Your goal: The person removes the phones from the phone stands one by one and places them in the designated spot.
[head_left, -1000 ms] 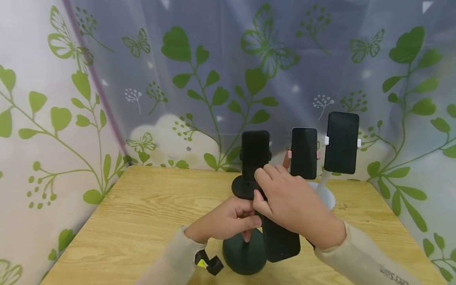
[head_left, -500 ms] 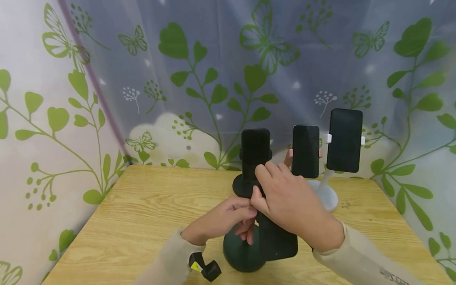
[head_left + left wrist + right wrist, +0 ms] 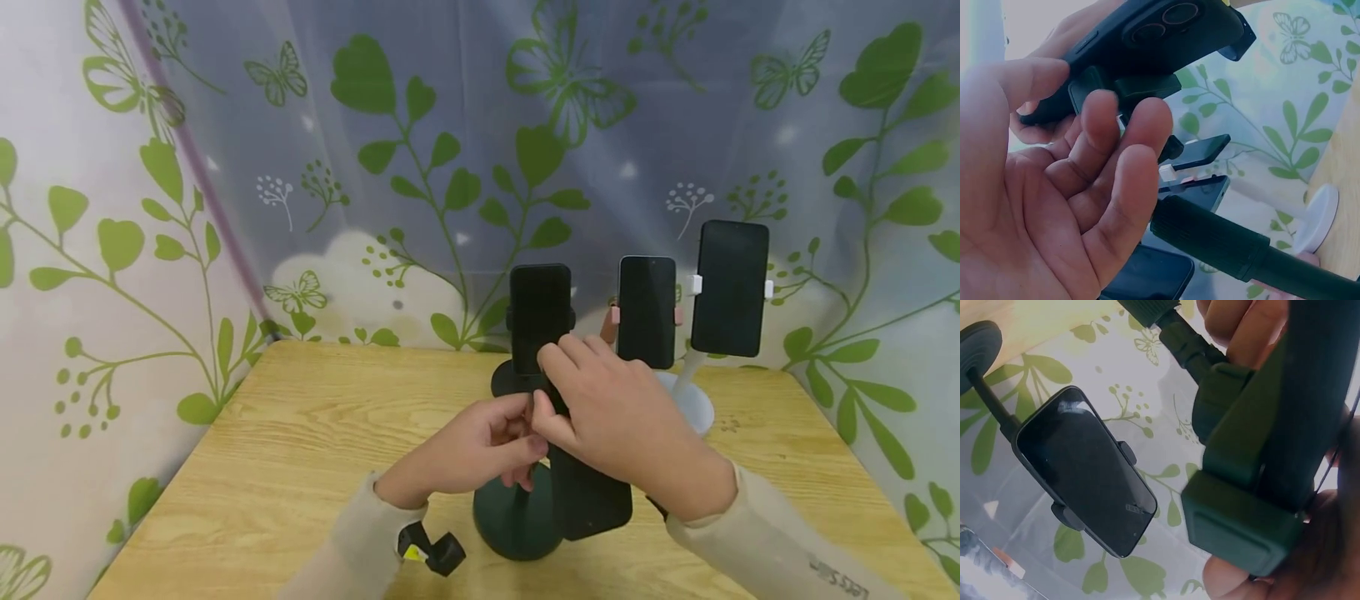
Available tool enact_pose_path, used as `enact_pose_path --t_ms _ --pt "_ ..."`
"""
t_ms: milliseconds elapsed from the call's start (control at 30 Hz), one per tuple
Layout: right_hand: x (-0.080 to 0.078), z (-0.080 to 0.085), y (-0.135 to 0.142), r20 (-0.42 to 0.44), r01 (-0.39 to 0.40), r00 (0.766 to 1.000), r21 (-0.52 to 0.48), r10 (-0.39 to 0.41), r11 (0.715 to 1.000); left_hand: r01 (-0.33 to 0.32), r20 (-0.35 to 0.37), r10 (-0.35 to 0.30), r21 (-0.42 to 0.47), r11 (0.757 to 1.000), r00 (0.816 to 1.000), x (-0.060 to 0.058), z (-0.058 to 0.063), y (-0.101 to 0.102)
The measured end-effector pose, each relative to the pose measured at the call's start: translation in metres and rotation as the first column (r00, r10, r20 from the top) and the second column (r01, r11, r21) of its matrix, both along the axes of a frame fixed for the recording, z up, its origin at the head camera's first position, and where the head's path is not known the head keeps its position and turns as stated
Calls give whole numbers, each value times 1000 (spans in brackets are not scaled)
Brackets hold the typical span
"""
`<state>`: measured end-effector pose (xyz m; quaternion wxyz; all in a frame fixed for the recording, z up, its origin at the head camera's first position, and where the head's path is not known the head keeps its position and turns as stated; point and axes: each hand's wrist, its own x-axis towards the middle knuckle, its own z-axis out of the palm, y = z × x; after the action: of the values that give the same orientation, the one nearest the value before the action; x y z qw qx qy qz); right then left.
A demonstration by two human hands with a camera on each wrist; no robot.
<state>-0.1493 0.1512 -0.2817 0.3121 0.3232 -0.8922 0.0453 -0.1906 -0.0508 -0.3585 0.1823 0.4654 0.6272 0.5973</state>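
Along the rear of the tabletop (image 3: 300, 433), before a curtain (image 3: 465, 125), a leftmost smartphone (image 3: 540, 308), middle smartphone (image 3: 647, 308) and rightmost smartphone (image 3: 731, 287) are held in phone stands (image 3: 697, 408). Nearer, a front phone stand (image 3: 517, 525) is overlapped at right by a front smartphone (image 3: 592, 500), flanked by left-hand fingers (image 3: 525, 452) and right-hand fingers (image 3: 572, 362).

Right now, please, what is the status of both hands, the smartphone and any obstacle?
Right hand grips smartphone, left hand close beside. Its back faces green phone holder; full seating unclear. Three mounted smartphones behind, none seen blocking.
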Motion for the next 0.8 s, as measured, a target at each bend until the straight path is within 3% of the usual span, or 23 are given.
enact_pose_path --t_ms 567,800 --pt "-1 -3 8 -26 -160 987 -45 159 986 -100 -7 100 -86 991 995 7 5 4" --pt "0 0 6 -56 -243 969 -43 240 969 -157 -79 147 -138 978 986 10 5 7"
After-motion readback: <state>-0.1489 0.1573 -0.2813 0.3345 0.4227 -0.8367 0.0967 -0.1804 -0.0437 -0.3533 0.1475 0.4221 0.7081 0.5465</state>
